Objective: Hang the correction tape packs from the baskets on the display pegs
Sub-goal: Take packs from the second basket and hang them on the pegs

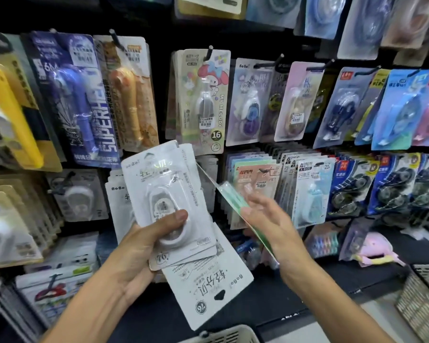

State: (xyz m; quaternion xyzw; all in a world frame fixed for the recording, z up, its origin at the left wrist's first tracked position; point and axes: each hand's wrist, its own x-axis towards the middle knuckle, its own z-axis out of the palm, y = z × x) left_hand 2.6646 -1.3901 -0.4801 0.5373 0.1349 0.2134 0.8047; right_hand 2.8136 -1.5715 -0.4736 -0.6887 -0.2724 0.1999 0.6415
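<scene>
Beside "MY MELODY" card, seemingly "BoBo" packs

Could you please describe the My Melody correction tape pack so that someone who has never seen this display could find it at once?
Look at the dark peg wall and find the upper row of hanging packs, just above the white packs held in the left hand. The My Melody pack hangs near the middle of that row. Unlike its neighbours, it shows a pink-hooded cartoon rabbit, "MY MELODY" printed down its right edge and a round "16" badge.
</scene>
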